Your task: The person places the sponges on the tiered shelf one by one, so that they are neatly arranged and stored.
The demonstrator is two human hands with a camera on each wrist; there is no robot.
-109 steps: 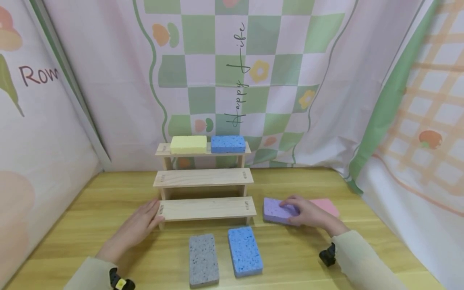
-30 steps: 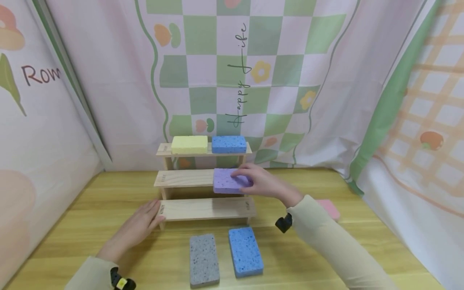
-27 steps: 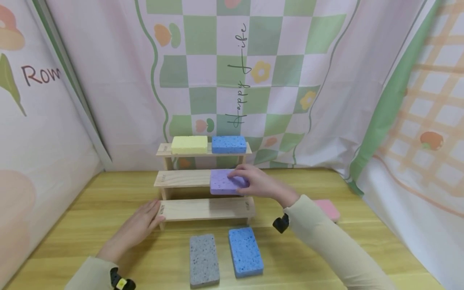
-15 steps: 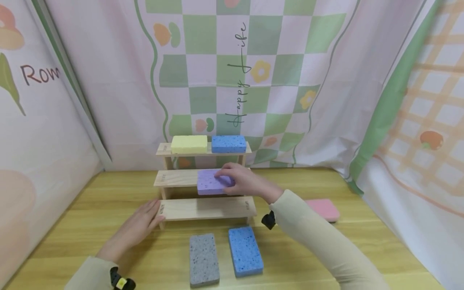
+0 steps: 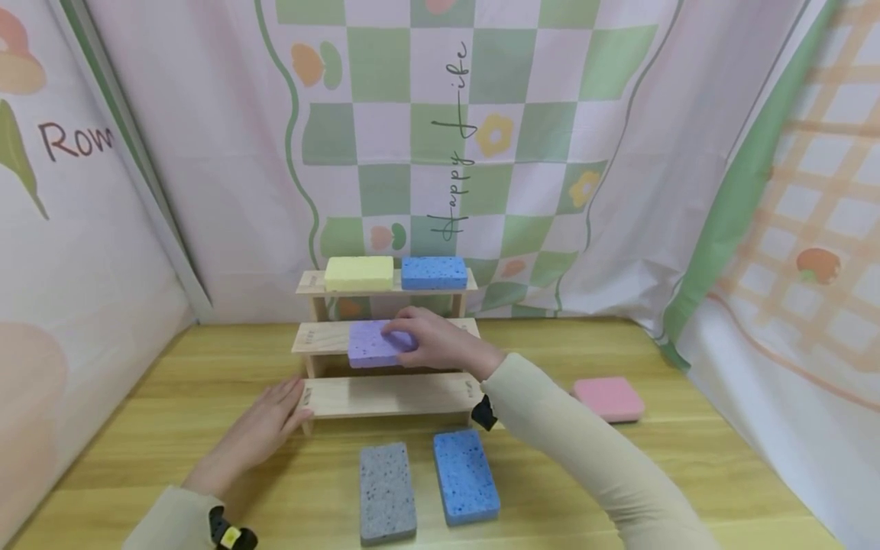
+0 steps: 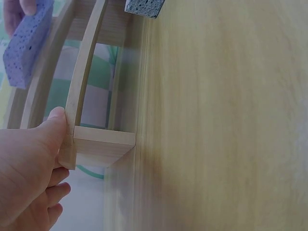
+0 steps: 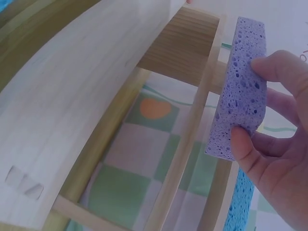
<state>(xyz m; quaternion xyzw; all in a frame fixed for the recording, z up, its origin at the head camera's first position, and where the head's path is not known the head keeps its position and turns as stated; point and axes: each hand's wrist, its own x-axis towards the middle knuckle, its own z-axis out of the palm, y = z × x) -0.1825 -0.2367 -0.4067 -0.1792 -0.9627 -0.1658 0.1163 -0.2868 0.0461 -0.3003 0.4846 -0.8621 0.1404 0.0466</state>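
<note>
A three-tier wooden step rack (image 5: 392,395) stands on the table. My right hand (image 5: 440,345) pinches a purple sponge (image 5: 367,344) between thumb and fingers at the middle tier, left of its centre. In the right wrist view, the thumb and fingertips press the faces of the pitted purple sponge (image 7: 240,86); whether its underside touches the tier I cannot tell. At the bottom tier's left end is my left hand (image 5: 264,420). The left wrist view shows this left hand (image 6: 33,178) gripping the board's end, thumb on one side and curled fingers on the other.
On the top tier sit a yellow sponge (image 5: 359,273) and a blue sponge (image 5: 433,273). In front of the rack lie a grey sponge (image 5: 387,493) and another blue sponge (image 5: 465,477). A pink sponge (image 5: 609,399) lies at the right. Patterned curtains (image 5: 440,137) enclose the table.
My right hand has lifted the purple sponge from the table beside the pink one, brought it to the middle tier and moved it leftward along it. The left hand has stayed put.
</note>
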